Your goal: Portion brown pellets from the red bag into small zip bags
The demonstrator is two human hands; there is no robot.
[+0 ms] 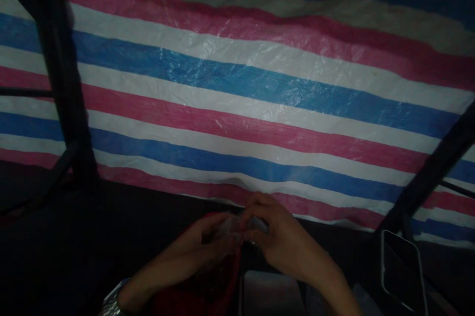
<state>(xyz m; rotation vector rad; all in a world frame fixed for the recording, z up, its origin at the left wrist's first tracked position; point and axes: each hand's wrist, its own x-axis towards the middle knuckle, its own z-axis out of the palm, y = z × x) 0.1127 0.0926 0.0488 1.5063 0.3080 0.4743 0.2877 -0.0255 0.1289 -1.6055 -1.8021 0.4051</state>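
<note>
My left hand [202, 244] is closed on a crinkled, see-through plastic bag [232, 229] at the lower middle of the head view. My right hand [272, 232] meets it from the other side, its fingers curled in at the bag's edge. Between those fingers shows a small greyish, shiny object [261, 224], too dark and small to name. Below the left hand lies a red bag-like thing [230, 281], its inside dark. A flat, pale-topped device [272, 293] sits just under my right hand. Dim light hides much of the fingertips.
A striped red, white and blue tarpaulin [237, 88] hangs in front. Dark posts stand at the left [61, 68] and lean at the right [426, 172]. A phone-like dark slab with a light rim [403, 269] is at the lower right.
</note>
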